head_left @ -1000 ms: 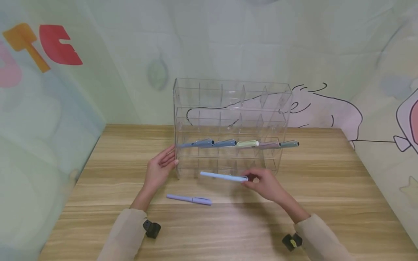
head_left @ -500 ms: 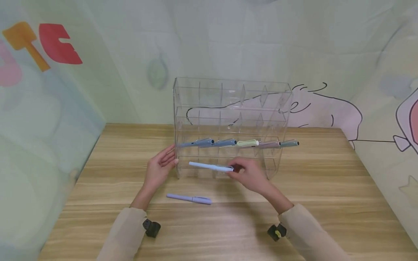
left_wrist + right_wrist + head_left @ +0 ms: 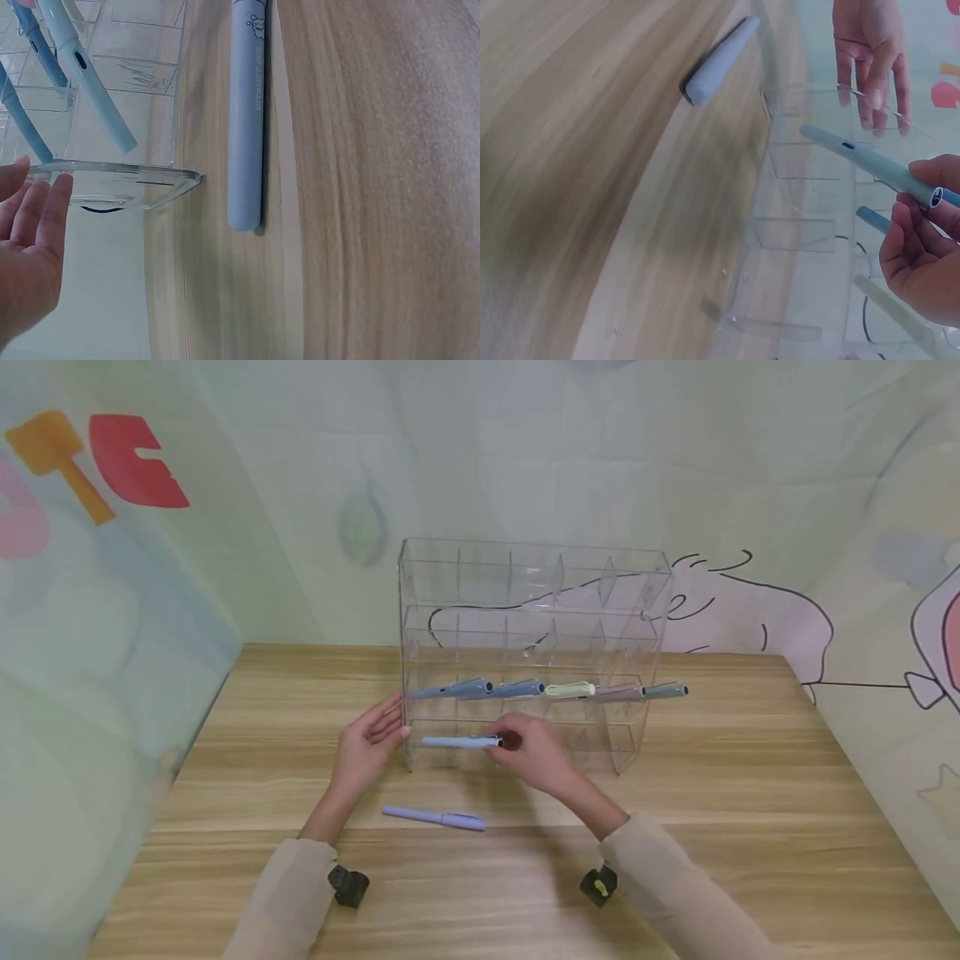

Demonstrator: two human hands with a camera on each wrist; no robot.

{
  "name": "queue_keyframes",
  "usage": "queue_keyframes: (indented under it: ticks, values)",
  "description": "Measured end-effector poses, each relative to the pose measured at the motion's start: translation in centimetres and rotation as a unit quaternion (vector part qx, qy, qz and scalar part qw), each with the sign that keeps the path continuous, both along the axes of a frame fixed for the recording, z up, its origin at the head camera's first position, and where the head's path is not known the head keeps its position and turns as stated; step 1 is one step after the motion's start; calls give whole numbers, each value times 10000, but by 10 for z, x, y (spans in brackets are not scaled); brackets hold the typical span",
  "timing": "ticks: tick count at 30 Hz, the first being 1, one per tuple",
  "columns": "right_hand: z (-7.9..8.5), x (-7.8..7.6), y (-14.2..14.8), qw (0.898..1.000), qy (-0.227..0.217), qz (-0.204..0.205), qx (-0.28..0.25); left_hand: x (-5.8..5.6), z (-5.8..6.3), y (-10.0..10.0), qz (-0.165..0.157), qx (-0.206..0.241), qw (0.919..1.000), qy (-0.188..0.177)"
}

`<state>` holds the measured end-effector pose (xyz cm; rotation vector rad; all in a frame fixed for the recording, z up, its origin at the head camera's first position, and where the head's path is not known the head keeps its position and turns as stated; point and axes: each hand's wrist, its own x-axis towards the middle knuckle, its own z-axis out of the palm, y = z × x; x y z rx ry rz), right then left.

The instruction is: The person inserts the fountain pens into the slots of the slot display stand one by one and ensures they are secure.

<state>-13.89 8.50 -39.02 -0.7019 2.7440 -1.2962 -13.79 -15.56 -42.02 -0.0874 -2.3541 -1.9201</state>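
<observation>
In the head view, my right hand [image 3: 536, 756] pinches a light blue pen [image 3: 459, 742] near its capped end, between thumb and fingers. The pen lies nearly level in front of the lower row of a clear acrylic rack [image 3: 531, 556]; whether its tip is inside a compartment I cannot tell. My left hand [image 3: 363, 752] rests against the rack's left side panel, its fingers fairly straight, as the left wrist view also shows. A lavender pen [image 3: 433, 817] lies on the table before the rack. The right wrist view shows the held pen's cap end [image 3: 922, 191] between the fingertips.
Along one rack row sit two blue pens [image 3: 471, 689] [image 3: 517, 689], a pale green pen [image 3: 570, 690], a mauve pen [image 3: 619, 693] and a dark teal pen [image 3: 666, 691]. The wooden table [image 3: 750, 827] meets a printed cloth backdrop [image 3: 315, 527] behind and at both sides.
My right hand has moved left and slightly up with the light blue pen, bringing it to the lower left compartments. The left hand and lavender pen have stayed in place.
</observation>
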Motion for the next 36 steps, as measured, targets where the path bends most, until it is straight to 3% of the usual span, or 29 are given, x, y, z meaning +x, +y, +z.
queue_keyframes:
  ticks: [6, 17, 27, 36]
  values:
    - [-7, -2, -8, 9999, 26, 27, -155, -1, -6, 1, 71, -85, 9997, 215]
    - [-9, -4, -16, 9998, -43, -64, -174, -1, -3, 0, -3, 19, 10000, 15]
    - [-12, -3, -16, 9994, -62, 72, -335, -1, -5, -1, -17, -31, 10000, 82]
    - [-6, 1, -9, 9975, -367, -482, -368, 0, -4, -2, -33, -55, 9999, 79]
